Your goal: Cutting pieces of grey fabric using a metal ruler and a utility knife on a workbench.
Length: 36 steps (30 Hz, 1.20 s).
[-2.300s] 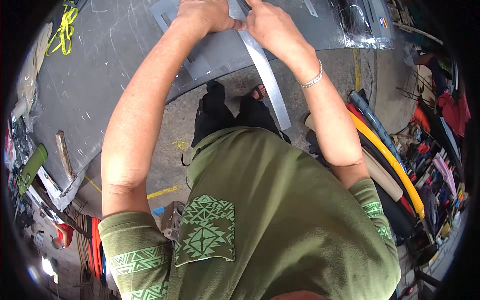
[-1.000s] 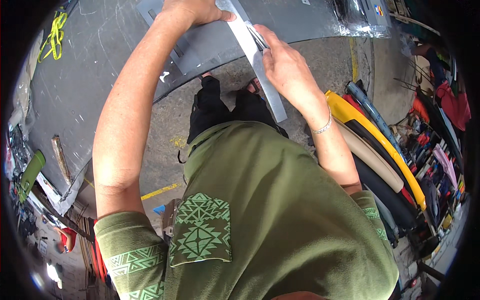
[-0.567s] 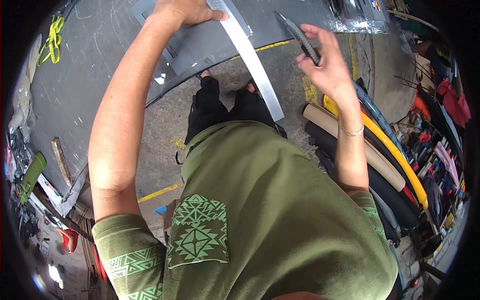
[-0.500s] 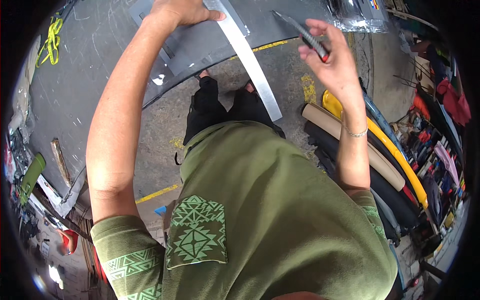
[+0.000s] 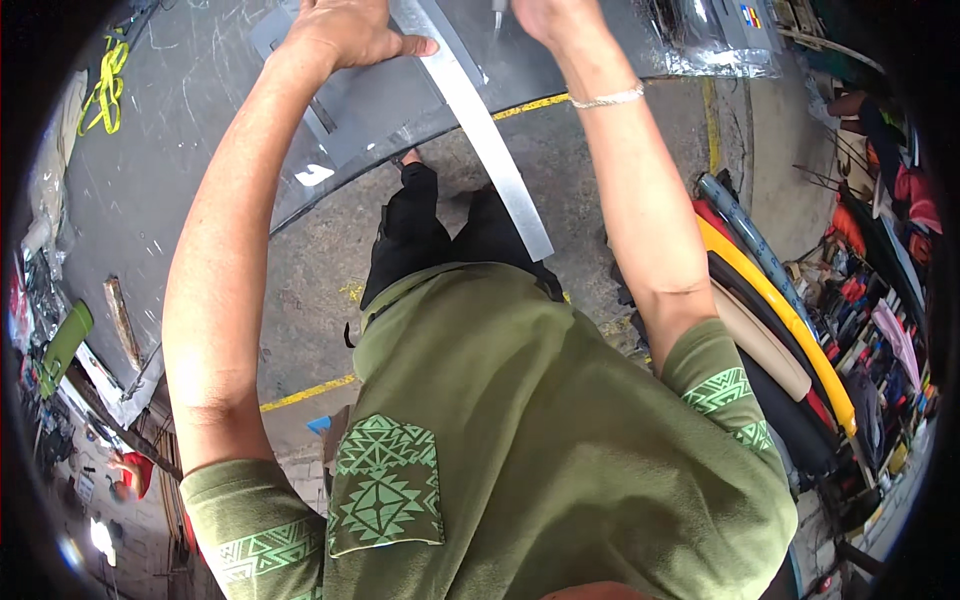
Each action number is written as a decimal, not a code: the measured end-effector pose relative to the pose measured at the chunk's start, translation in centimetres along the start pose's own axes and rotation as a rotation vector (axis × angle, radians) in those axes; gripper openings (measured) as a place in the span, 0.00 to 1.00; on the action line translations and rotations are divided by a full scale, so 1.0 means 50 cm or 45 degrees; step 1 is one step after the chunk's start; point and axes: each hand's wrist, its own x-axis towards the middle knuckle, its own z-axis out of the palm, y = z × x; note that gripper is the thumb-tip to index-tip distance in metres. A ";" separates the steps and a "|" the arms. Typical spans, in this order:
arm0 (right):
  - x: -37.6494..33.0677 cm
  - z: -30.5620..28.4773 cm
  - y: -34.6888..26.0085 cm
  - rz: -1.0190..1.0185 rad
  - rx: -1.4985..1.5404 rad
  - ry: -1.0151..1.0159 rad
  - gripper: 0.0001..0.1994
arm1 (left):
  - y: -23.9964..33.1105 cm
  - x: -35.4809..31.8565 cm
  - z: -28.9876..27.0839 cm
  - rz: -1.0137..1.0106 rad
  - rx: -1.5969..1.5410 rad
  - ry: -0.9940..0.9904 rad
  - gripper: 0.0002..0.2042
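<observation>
While the left hand (image 5: 350,30) is resting at the far left with its thumb lying across a long, flat, silvery metal strip (image 5: 480,130), the right hand (image 5: 557,15) is sitting to the right, well apart from the strip. Left fingers are running out past the far edge of view, so I'm not able to tell how they're curled. Same for the right: fingertips are getting cropped. A small, narrow, pale object (image 5: 498,8) is showing just left of it; can't tell what it is or whether it's being gripped.

Strip is lying over a flat grey sheet (image 5: 375,95) on the dark grey, scratched counter (image 5: 200,60). Its near end is overhanging the counter's near edge, pointing toward the person.

Status, my read: strip is sitting in place and the thumb is probably steadying it. Sheet is already carrying a narrow dark slot (image 5: 322,115) left of the strip. No split is showing along the strip's visible edges; sheet is continuing on both sides, only a narrow margin on the right. So that line is looking unfinished; what's beyond the far edge is staying unknown.

Around it: a crumpled bright yellow strap (image 5: 105,90) is lying far left; a long yellow roll (image 5: 780,310) is leaning right.
</observation>
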 end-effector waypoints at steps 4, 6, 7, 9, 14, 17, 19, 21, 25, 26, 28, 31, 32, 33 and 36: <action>0.002 0.090 0.055 0.183 -0.165 -0.017 0.27 | -0.170 0.057 0.176 0.835 -0.906 0.429 0.68; 0.022 0.066 0.108 -0.049 0.033 -0.371 0.28 | -0.178 0.080 0.214 0.783 -0.879 0.729 0.67; 0.031 0.044 0.122 -0.015 0.013 -0.417 0.28 | -0.123 0.077 0.170 0.814 -0.901 0.714 0.67; 0.033 0.028 0.127 0.006 -0.016 -0.458 0.28 | 0.004 0.008 0.004 0.060 0.050 0.005 0.66; 0.038 0.069 0.134 0.012 -0.010 -0.517 0.28 | -0.107 0.058 0.163 0.486 -0.615 0.465 0.66; 0.048 0.033 0.138 0.007 -0.042 -0.442 0.28 | -0.044 0.045 0.111 0.563 -0.700 0.575 0.65; 0.044 0.045 0.132 -0.007 -0.037 -0.459 0.28 | -0.057 0.041 0.105 0.116 -0.062 0.265 0.65; 0.033 0.091 0.138 0.016 -0.016 -0.511 0.28 | -0.182 0.091 0.241 0.917 -1.204 0.802 0.65; 0.039 0.056 0.128 -0.005 -0.020 -0.441 0.28 | 0.001 -0.001 0.000 0.043 0.015 0.019 0.65; 0.029 0.085 0.114 0.103 -0.219 -0.252 0.28 | -0.004 -0.007 0.000 0.026 0.004 0.014 0.65; 0.024 0.093 0.109 0.205 -0.421 -0.057 0.28 | -0.007 -0.013 -0.005 0.016 -0.009 0.013 0.65; 0.039 0.059 0.138 -0.031 -0.070 -0.469 0.28 | -0.044 0.003 0.036 -0.007 -0.042 0.007 0.65; 0.036 0.078 0.141 -0.037 -0.057 -0.507 0.29 | -0.125 0.020 0.105 0.405 -0.523 0.217 0.65; 0.034 0.087 0.145 -0.041 -0.050 -0.531 0.29 | -0.170 0.028 0.147 0.833 -1.004 0.432 0.65; 0.048 0.038 0.144 -0.079 -0.102 -0.458 0.29 | 0.005 0.009 0.000 0.085 0.085 -0.008 0.64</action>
